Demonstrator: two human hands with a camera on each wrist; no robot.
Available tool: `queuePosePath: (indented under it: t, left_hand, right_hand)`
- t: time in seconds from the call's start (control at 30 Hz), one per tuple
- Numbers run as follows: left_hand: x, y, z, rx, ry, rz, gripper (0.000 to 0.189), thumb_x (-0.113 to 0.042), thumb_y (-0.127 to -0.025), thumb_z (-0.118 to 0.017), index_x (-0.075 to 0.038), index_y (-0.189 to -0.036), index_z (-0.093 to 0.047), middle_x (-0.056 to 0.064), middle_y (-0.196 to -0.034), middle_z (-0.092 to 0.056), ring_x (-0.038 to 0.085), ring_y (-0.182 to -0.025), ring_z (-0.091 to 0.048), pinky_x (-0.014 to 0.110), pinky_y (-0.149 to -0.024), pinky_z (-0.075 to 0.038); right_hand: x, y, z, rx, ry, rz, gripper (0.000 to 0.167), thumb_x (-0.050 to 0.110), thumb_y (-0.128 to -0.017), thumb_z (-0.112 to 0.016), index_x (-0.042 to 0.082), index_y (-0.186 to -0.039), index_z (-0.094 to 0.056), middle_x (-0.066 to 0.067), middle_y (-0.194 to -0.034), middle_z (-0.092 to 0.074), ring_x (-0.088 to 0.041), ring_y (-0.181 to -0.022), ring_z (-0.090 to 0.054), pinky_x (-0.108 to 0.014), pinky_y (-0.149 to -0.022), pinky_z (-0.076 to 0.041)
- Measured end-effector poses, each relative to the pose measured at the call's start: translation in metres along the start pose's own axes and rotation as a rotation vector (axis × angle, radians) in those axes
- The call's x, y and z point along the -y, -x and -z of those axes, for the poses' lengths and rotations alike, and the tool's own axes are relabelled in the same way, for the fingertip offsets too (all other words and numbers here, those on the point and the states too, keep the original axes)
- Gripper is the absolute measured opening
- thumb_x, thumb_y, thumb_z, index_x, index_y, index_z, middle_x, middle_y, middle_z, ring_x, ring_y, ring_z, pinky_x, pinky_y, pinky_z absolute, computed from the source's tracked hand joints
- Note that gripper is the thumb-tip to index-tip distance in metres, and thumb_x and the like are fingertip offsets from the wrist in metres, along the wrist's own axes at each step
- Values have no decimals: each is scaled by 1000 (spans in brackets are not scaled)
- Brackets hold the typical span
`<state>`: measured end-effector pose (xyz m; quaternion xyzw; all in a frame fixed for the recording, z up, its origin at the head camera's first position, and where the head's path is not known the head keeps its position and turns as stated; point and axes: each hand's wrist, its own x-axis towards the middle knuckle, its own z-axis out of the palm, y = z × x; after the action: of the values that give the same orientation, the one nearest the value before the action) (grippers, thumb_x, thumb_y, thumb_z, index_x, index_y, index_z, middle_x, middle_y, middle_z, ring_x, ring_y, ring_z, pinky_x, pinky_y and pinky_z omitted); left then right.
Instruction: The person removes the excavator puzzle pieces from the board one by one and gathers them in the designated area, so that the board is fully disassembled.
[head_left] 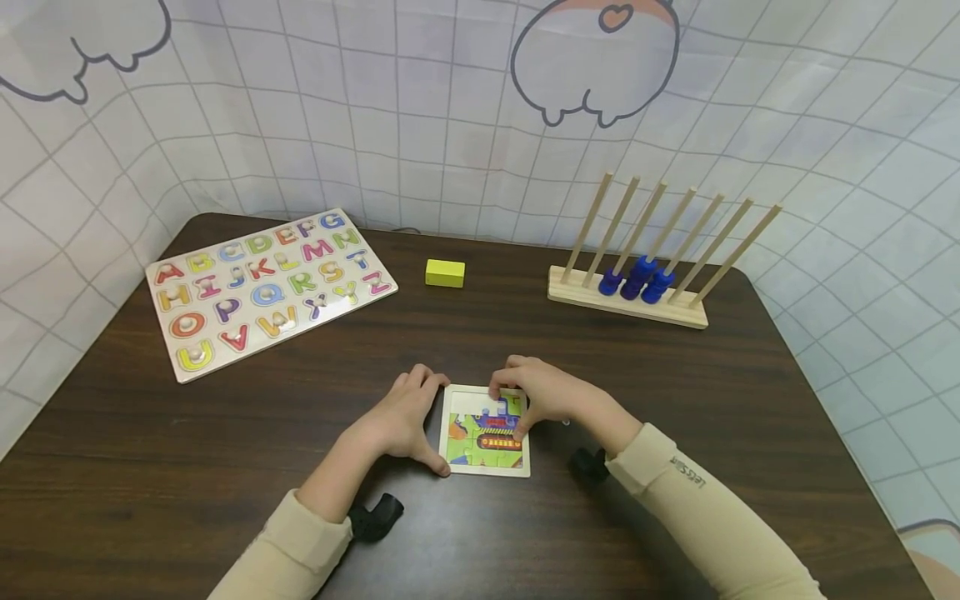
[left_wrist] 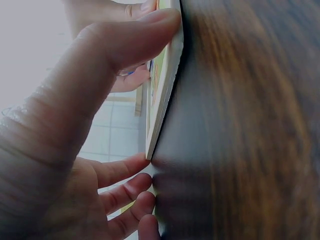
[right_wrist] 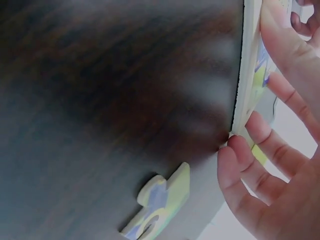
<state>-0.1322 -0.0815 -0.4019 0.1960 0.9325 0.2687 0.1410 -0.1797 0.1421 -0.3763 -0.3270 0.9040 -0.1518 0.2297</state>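
Head view: left hand [head_left: 402, 421] gripped the puzzle [head_left: 486, 440] by its left edge, right hand [head_left: 543, 390] its right; uneven squeezing risked dislodging pieces [head_left: 469, 455].

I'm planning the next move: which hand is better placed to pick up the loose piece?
Probably the right hand: the loose piece lies close by it, while the left hand is at the opposite side of the puzzle.

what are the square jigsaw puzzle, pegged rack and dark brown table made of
Pale-framed square jigsaw puzzle: probably printed wood or fibreboard, given its pale edge.
Straw-coloured seven-peg rack: likely matte bare wood, from its colour.
Dark brown table: perhaps satin wood or laminate; streaky grain, soft reflections.
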Motion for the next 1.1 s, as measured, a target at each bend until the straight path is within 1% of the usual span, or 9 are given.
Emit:
queuePosePath:
  t: [0.23,0.4,0.6,0.77,0.9,1.1]
  left_hand:
    - [0,1,0,-1,-4,3,104,-40,-43,-91,-6,-128,-42,4,-111,-38,23,-101,-36,37,-87,-38]
    - [1,1,0,-2,-8,3,104,-40,-43,-91,-6,-129,-41,5,-111,-37,23,-100,-36,37,-86,-38]
    - [1,1,0,0,-6,4,104,-40,-44,-90,-6,-129,-41,5,-112,-37,23,-99,-36,37,-85,-38]
    - [1,1,0,-3,-4,-7,104,-41,-44,-90,-6,-129,-41,5,-112,-38,23,-100,-36,37,-86,-38]
    - [0,0,0,-1,-5,-8,104,-40,-44,-90,-6,-129,-41,5,-112,-37,23,-101,-36,37,-86,-38]
    - [0,0,-1,2,-12,-1,104,-40,-44,-91,-7,-129,-41,4,-112,-37,23,-101,-36,36,-87,-38]
  right_hand:
    - [-4,3,-5,-66,10,40,48,25,-61,-85,16,-102,-61,1,-96,-49,-16,-86,-45,-31,-77,-43]
    - [-4,6,-7,-102,-16,63,48,24,-61,-85,12,-101,-61,0,-96,-52,-17,-86,-47,-31,-78,-44]
    - [-7,9,-9,-126,-70,104,48,22,-63,-84,9,-103,-62,0,-95,-54,-17,-84,-49,-30,-77,-44]
    - [-12,12,-10,-146,-114,124,49,24,-63,-83,9,-106,-62,2,-96,-55,-17,-84,-49,-30,-76,-45]
    - [-14,14,-11,-147,-112,121,48,24,-65,-82,10,-107,-62,2,-97,-55,-16,-84,-49,-29,-76,-45]
    - [-15,13,-13,-150,-87,119,40,20,-70,-80,12,-105,-63,2,-98,-55,-15,-84,-49,-30,-75,-45]
